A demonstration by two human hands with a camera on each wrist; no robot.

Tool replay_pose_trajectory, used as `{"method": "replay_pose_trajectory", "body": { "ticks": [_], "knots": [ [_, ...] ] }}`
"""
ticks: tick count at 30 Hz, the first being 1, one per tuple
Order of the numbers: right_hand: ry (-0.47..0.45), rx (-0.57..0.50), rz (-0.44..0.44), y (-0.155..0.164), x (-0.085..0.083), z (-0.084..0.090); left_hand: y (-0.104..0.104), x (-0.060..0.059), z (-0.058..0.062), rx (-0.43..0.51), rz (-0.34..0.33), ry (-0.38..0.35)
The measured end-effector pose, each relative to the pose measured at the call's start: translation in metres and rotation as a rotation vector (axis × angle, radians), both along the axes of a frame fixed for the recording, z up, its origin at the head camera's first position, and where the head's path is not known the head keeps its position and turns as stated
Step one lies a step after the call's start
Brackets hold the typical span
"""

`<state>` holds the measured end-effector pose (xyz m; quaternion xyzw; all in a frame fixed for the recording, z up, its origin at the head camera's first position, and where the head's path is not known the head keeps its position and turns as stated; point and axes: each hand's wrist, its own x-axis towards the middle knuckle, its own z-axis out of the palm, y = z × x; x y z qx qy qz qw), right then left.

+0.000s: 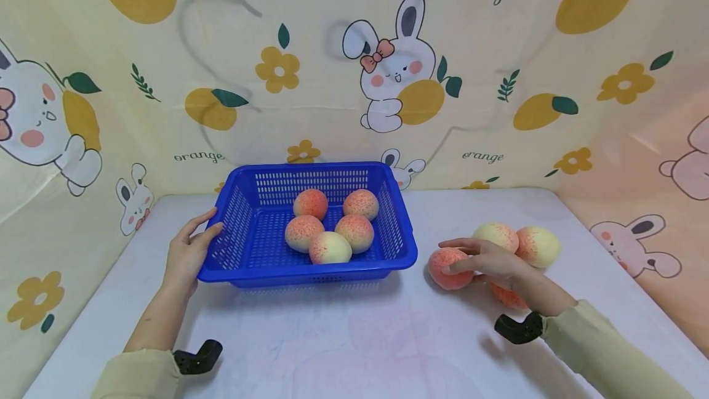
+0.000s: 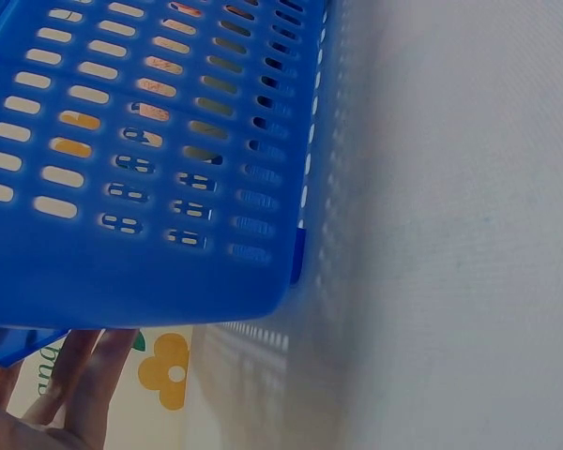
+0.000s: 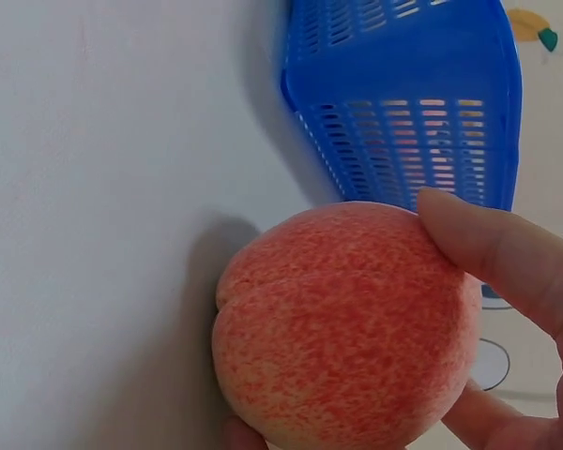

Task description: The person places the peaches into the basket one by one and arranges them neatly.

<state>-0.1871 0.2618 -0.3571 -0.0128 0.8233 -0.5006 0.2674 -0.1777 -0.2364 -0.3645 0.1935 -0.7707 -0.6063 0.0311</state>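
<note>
My left hand (image 1: 187, 255) grips the left rim of a blue plastic basket (image 1: 310, 273), its fingers partly hidden behind the rim in the left wrist view. Several peaches (image 1: 329, 247) sit together in the basket's middle and right side; the left part of its slotted floor shows bare. To the right of the basket, my right hand (image 1: 495, 263) holds a reddish peach (image 3: 347, 323) between thumb and fingers, low over the white table. Behind and under that hand lie three more peaches: two pale yellow ones (image 1: 538, 246) and a red one (image 1: 506, 296) partly covered by the wrist.
The white table (image 1: 332, 337) spreads in front of the basket. A patterned cloth (image 1: 327, 128) with rabbits and oranges hangs right behind it and along both sides. Black wrist devices (image 1: 519, 328) are strapped at both sleeves.
</note>
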Motion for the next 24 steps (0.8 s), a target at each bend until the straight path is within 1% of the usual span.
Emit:
{"method": "replay_pose_trajectory", "body": {
  "ticks": [7,11,17,18,24],
  "knots": [
    [-0.004,0.001,-0.020,0.000,0.000,-0.001,0.000,0.000,0.000,-0.009,-0.005,0.001],
    [0.005,-0.013,-0.035,0.000,-0.002,0.004,0.000,0.000,0.000,-0.009,-0.006,-0.001],
    [0.048,-0.038,-0.043,-0.001,-0.009,0.018,0.000,0.000,0.000,-0.008,-0.005,0.000],
    [0.048,-0.049,-0.041,-0.002,-0.010,0.021,0.000,0.000,0.000,-0.008,-0.004,0.000],
    [0.021,-0.024,-0.072,-0.010,-0.015,0.044,-0.001,-0.001,-0.001,-0.036,0.004,0.003]
  ]
}}
